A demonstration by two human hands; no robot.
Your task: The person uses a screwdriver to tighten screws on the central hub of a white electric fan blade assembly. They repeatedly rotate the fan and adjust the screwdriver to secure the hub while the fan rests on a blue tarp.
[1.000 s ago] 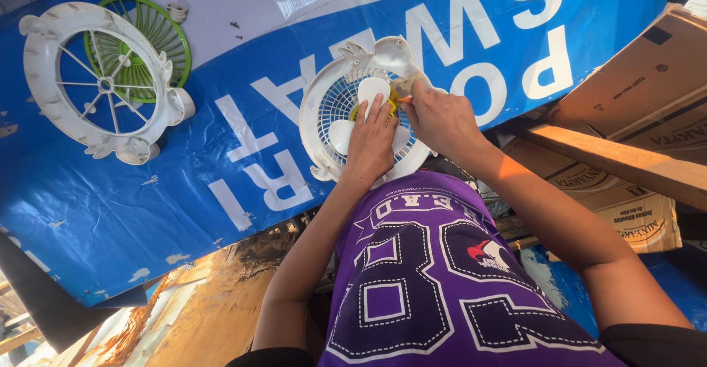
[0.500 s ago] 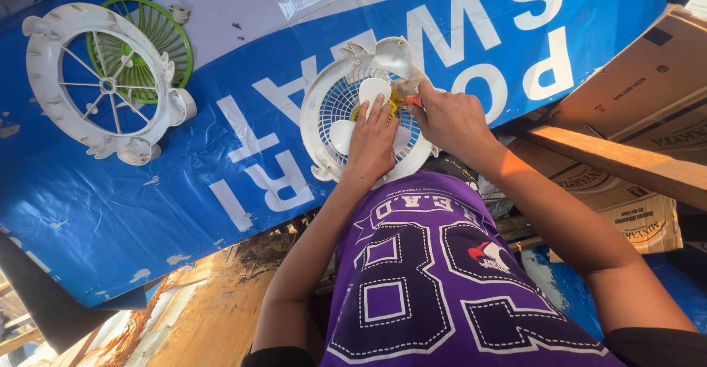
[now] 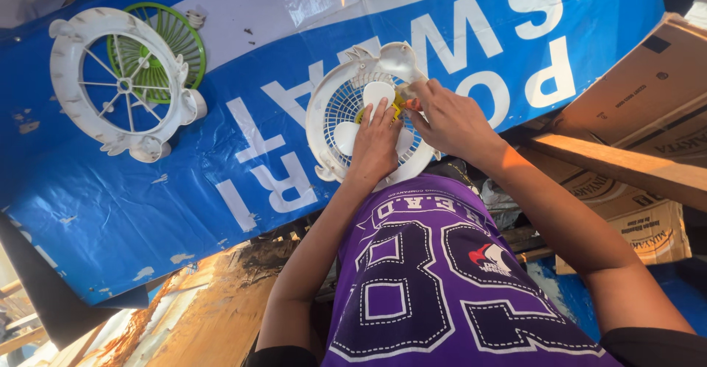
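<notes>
Nearest the camera, a purple jersey [image 3: 442, 286] with white stitched numerals, soft knit; both bare forearms reach up from it. Left hand [image 3: 374, 145] lies flat, fingers spread and pressed on the white fan blades [image 3: 352, 133], pinning them. Right hand [image 3: 451, 120] has its grip pinched on a small orange-red handled tool [image 3: 411, 105], tip at the yellow hub [image 3: 398, 106]; what the tip engages is hidden. To do this well, judged from the pose: keep the palm firm so the blades can't spin, hold the tool square to the hub, and work with light pressure, as the plastic looks thin. The hub sits in the round white fan housing [image 3: 324, 135], ribbed grille, glossy moulded plastic, lying on the blue banner sheet [image 3: 184, 212], slick, scuffed, creased, with big white letters. Right of it, brown cardboard boxes [image 3: 641, 94], matte, and a wooden plank [image 3: 626, 172]. Farther left, well apart, a white spoked fan guard [image 3: 74, 102] overlaps a green grille [image 3: 173, 32].
</notes>
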